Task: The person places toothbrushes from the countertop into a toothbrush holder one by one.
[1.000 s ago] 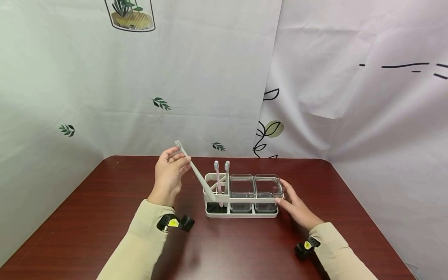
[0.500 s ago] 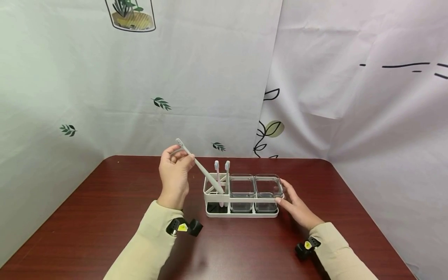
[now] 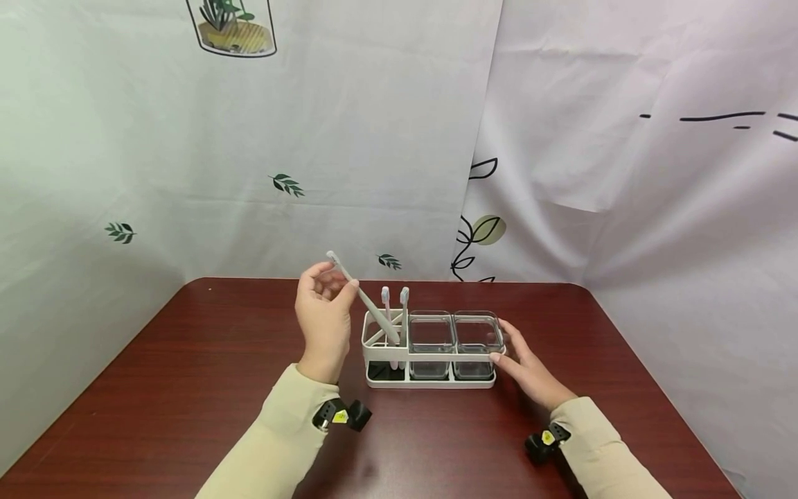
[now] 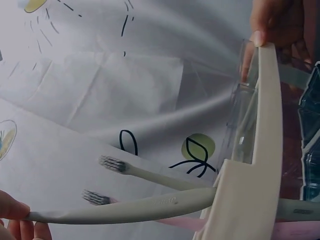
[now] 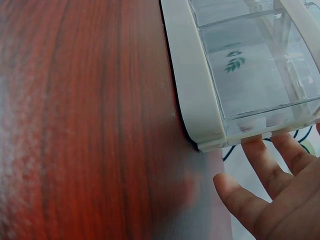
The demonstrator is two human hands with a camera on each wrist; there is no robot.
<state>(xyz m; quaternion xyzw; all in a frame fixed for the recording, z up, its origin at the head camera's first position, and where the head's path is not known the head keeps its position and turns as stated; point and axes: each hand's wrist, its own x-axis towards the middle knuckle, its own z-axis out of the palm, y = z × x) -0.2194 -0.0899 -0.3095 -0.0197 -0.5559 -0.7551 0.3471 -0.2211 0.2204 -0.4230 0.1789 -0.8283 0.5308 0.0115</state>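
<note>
My left hand (image 3: 324, 322) pinches a grey-green toothbrush (image 3: 370, 305) near its bristled head, between thumb and fingers. The toothbrush slants down to the right, its handle end at the divided left section of a white toothbrush holder (image 3: 386, 353). In the left wrist view this handle (image 4: 165, 204) reaches the holder's top edge; whether its tip has passed inside is unclear. A pink toothbrush (image 3: 386, 298) and another grey toothbrush (image 3: 404, 298) stand in that section. At the holder's right end, my right hand (image 3: 530, 371) grips the corner, thumb on the front rail, fingers behind.
Two clear cups (image 3: 431, 334) sit side by side in the holder's middle and right sections. The holder stands on a dark red wooden table (image 3: 187, 402). Behind the table hangs a white printed cloth (image 3: 374, 138).
My left hand has moved right with the toothbrush, carrying its handle end from in front of the holder's left section to over it. My right hand and the holder have stayed put.
</note>
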